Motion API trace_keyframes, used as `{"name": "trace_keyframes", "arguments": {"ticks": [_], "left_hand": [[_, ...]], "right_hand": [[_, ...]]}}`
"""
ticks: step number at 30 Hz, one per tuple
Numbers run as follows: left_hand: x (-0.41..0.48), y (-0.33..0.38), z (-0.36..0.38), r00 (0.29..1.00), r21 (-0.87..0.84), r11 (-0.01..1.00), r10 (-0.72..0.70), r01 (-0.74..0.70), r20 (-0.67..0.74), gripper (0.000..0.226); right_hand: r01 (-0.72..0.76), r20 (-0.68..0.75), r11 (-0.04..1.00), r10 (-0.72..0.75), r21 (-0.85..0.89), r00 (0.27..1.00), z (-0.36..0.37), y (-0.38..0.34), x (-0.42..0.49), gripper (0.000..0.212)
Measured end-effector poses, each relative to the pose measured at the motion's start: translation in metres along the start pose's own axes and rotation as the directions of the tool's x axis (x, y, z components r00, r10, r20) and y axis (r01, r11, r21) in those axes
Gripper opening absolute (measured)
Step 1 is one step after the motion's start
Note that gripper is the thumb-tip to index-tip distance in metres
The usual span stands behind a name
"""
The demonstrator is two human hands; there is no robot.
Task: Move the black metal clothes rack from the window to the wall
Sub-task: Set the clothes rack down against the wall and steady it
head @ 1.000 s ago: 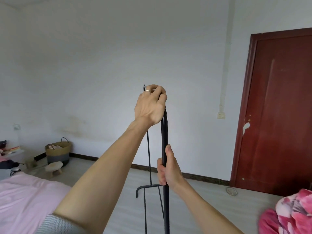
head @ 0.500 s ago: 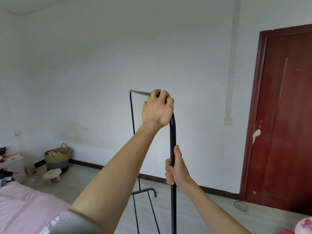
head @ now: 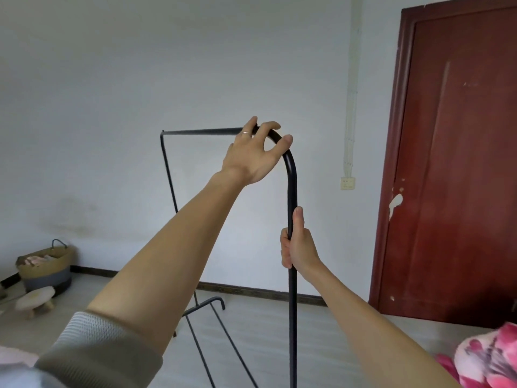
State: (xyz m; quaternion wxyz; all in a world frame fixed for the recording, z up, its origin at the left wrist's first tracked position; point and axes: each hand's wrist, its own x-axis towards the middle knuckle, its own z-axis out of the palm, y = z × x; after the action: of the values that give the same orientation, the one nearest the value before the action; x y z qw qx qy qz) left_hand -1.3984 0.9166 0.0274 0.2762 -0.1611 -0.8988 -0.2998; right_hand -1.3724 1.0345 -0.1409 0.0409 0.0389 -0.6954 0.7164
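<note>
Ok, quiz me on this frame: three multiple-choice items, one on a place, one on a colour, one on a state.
1. Where does the woven basket sit?
A. On the floor at the far left wall
B. Beside the door
C. On the rack

2. What colour is the door?
A. White
B. Dark red
C. Green

3. How does the left hand meet the clothes rack?
A. Fingers loosely spread over the top corner bend
B. Fist clamped low on the upright
C. Away from it

Answers: 1 A, it stands by the small stool. 2 B, its panel is reddish brown. 3 A, the fingers are splayed, while the right hand grips the upright.
</note>
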Motion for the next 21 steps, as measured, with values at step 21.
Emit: {"name": "trace_keyframes", "arguments": {"ticks": [21], "left_hand": [[0.228,0.044,0.243,0.995,0.189,0.982,0.000,0.019,-0.099,0.081]], "right_hand": [[-0.039,-0.067,0.998,0.036,-0.048,0.997,-0.220,0.018,0.271,0.077]]}}
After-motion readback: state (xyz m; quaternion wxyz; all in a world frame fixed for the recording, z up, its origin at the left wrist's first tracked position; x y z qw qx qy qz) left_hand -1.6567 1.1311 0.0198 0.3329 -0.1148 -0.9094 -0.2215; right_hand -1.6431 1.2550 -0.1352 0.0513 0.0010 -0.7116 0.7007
